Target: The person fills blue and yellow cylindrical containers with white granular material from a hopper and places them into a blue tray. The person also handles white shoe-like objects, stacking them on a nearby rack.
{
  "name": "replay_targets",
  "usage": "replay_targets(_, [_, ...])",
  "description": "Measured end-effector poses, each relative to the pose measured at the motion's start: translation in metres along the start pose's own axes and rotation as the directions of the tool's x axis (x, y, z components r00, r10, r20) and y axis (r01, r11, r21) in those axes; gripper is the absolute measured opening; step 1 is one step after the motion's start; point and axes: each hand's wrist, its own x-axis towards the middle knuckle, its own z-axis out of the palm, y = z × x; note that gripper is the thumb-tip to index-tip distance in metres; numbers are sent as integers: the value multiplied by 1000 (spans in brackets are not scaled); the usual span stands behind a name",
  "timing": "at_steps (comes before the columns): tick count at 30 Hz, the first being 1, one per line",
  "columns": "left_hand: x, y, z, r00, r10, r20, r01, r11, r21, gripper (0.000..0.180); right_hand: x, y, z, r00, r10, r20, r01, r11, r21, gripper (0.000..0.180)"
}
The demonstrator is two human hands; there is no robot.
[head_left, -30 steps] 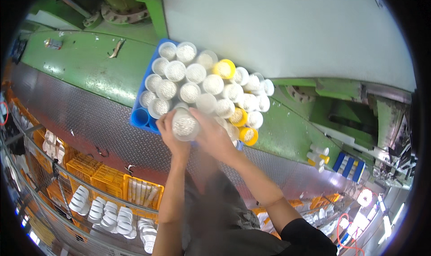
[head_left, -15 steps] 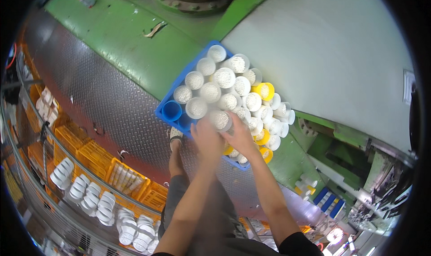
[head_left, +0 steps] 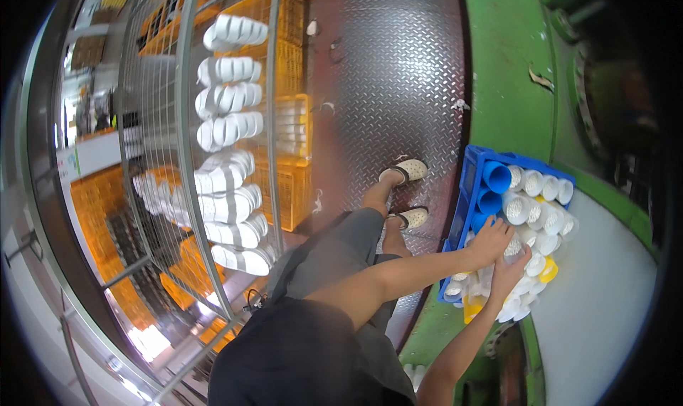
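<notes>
Leftmost, one orange crate (head_left: 308,126) holds white tubes (head_left: 290,130). One blue crate (head_left: 467,187) carries three blue cups (head_left: 496,177) and many pale cups (head_left: 516,208) of white pellets; over it, left hand (head_left: 491,241) and right hand (head_left: 510,267) have fingers clamped on one pellet-filled translucent cup (head_left: 513,246).

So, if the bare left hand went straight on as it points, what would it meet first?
Probably the translucent cylindrical cups of white pieces crowded just beyond the left hand, though depth there is unclear.
</notes>
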Motion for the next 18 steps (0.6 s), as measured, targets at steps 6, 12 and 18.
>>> replay_targets(6, [16, -12, 11, 995, -46, 92, 45, 999, 17, 59, 1, -9, -16, 993, -87, 78, 93, 993, -72, 70])
replay_targets(12, [31, -20, 14, 979, 0, 203, -2, 1000, 11, 41, 15, 10, 0, 991, -115, 75, 134, 933, -334, 73])
replay_targets(18, [-24, -4, -11, 972, 5, -237, -11, 1000, -23, 37, 13, 40, 8, 980, -173, 93, 195, 920, -341, 82])
